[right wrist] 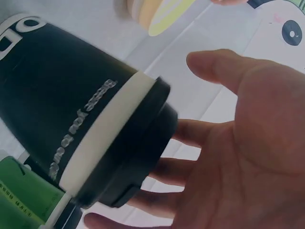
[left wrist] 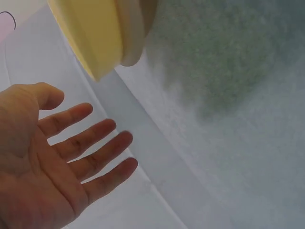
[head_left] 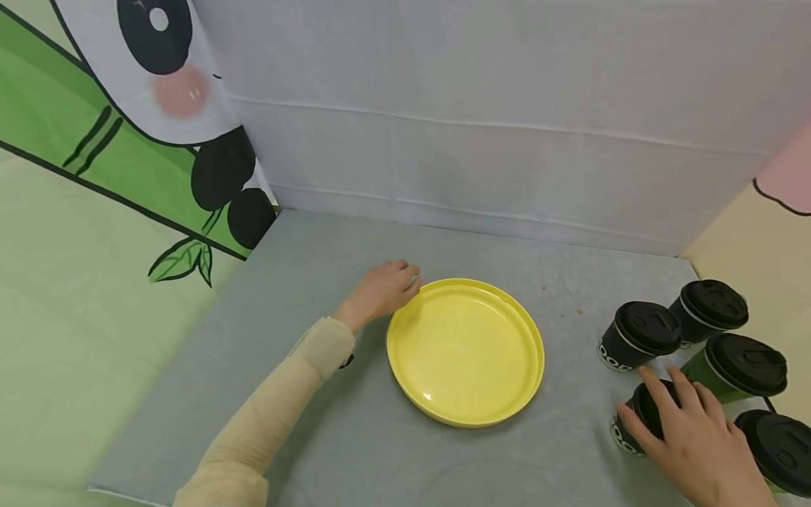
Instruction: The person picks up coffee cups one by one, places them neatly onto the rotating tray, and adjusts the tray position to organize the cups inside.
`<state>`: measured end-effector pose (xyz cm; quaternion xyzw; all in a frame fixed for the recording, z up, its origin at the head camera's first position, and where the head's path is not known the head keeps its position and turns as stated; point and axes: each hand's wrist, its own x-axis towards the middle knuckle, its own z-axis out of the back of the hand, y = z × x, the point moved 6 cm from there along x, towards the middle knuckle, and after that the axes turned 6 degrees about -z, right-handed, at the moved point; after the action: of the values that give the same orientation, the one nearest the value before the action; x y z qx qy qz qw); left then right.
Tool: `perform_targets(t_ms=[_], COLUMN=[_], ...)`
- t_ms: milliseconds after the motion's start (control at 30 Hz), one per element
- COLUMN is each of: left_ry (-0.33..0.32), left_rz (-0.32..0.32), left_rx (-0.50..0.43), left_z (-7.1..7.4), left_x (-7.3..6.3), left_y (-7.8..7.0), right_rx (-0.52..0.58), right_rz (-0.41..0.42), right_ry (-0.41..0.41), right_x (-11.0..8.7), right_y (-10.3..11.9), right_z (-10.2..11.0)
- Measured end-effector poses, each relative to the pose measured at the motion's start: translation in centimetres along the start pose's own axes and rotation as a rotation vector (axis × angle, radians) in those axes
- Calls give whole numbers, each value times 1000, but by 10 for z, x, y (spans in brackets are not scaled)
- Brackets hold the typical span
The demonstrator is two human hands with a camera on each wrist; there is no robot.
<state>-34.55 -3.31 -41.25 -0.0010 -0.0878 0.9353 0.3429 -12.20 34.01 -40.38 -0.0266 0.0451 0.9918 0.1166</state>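
A round yellow plate with a raised rim lies on the grey table. My left hand hovers by its upper left edge; in the left wrist view the hand has loosely extended fingers and a gap to the plate. My right hand reaches over a black lidded paper cup, fingers spread. In the right wrist view the thumb stands away from the cup, and some fingers of the right hand pass behind its lid; contact cannot be told.
Close around the right hand stand a black cup, another dark cup, a green cup and a partly hidden black-lidded cup. A white cloth wall rises behind the table; a printed panel is at left.
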Motion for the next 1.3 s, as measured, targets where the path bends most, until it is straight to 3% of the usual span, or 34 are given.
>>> perform_targets(t_ms=[133,500,867,1300], left_ry=[-46,-95,-65,-57], left_rz=[-45,-71,-36,-46], left_rx=[-27,-32,-40,-48], left_z=[-6,-17,-22,-20], left_x=[-2,-3,2,2], left_y=[-1,2,6,6], right_rx=[25,63,51,96], right_rz=[-8,24,26,52], right_ry=[60,86,53,12], right_x=[2,8,13,19], right_y=[-5,-11,-7,20], right_z=[-3,-5,6,24])
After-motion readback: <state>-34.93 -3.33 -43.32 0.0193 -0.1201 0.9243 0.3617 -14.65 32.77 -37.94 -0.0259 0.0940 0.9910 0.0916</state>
